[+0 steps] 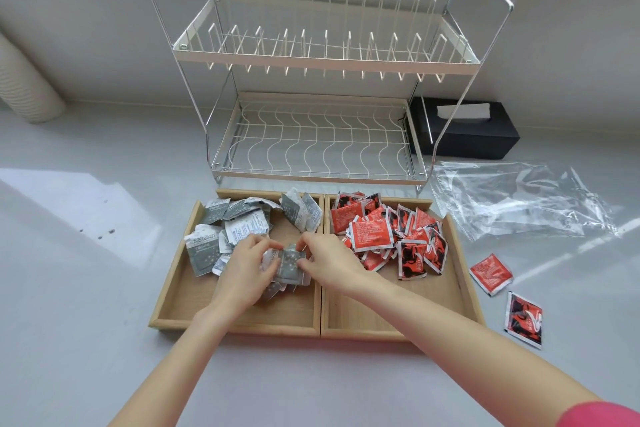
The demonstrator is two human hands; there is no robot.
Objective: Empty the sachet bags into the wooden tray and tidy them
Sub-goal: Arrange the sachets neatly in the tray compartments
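A wooden tray [322, 331] with two compartments lies in front of me. Grey sachets [221, 218] lie scattered in the left compartment and red sachets [377, 229] are heaped in the right one. Both hands are over the left compartment. My left hand [244, 269] and my right hand [329, 260] pinch a small stack of grey sachets [289, 262] between them from either side. Two red sachets [491, 273] lie on the table to the right of the tray. The emptied clear plastic bags [519, 199] lie crumpled at the right.
A two-tier wire dish rack [318, 55] stands right behind the tray. A black tissue box [467, 130] sits behind the rack's right leg. A ribbed white cylinder [24, 87] lies at the far left. The table is pale grey.
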